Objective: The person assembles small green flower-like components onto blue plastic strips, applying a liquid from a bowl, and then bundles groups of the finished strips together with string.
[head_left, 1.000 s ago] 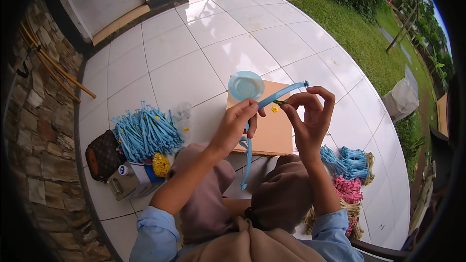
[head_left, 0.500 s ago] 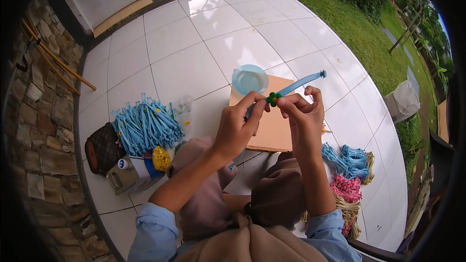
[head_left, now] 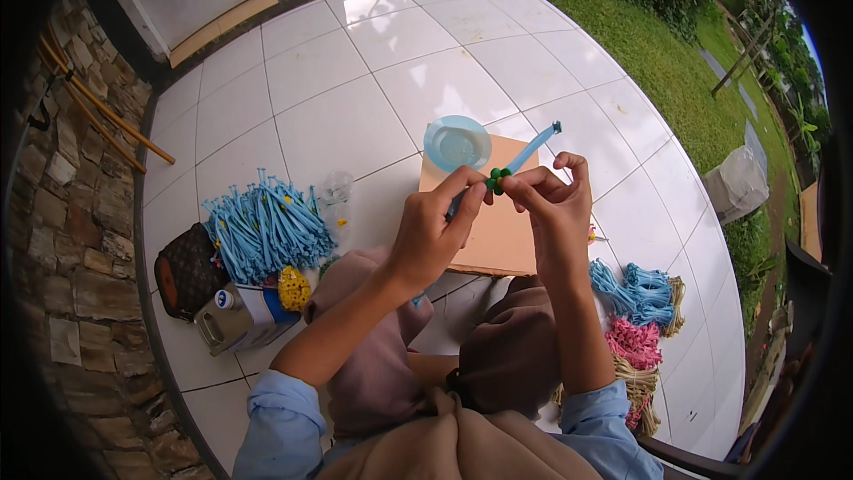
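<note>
your left hand (head_left: 433,233) and right hand (head_left: 553,198) each pinch the blue strip (head_left: 530,150) at its green piece (head_left: 496,180), raised over the cardboard sheet (head_left: 500,231), seemingly for close fingertip work.

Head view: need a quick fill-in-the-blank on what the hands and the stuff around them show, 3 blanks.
1. Both hands, left hand and right hand, pinch a small ____ piece on a blue stick.
2. The round blue lid lies on the far corner of the ____ board.
3. The pile of blue sticks lies on the person's ____ side.

Missing words: green; brown; left
</note>
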